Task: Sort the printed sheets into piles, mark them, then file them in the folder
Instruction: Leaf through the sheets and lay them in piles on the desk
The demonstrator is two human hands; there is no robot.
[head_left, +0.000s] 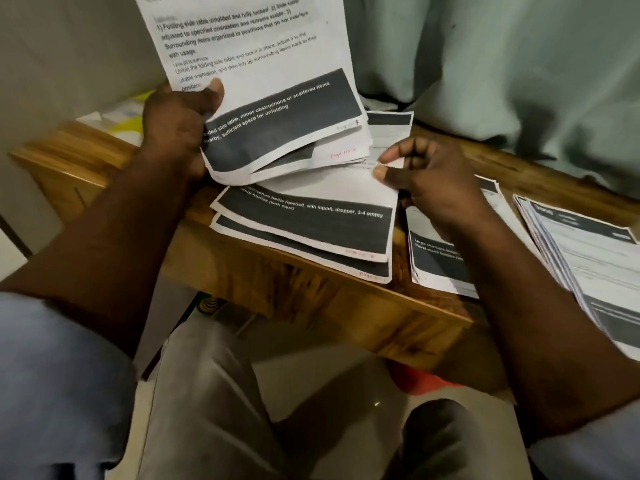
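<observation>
Step in hand: sorting; red page notes on some corners suggest marking is partly done. The left hand (180, 123) grips a raised sheaf of white printed sheets with black bands (277, 109), thumb across the front. The right hand (426, 178) pinches the corner of a lower sheet (346, 181). Flat piles (304, 233) lie on the brown wooden table (311, 306). Next, probably: draw that sheet free without dragging its neighbours.

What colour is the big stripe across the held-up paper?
The stripe is dark grey with white words, in the head view.

Sheets (263, 46) in left hand (180, 123) (table (363, 317) below)
</observation>
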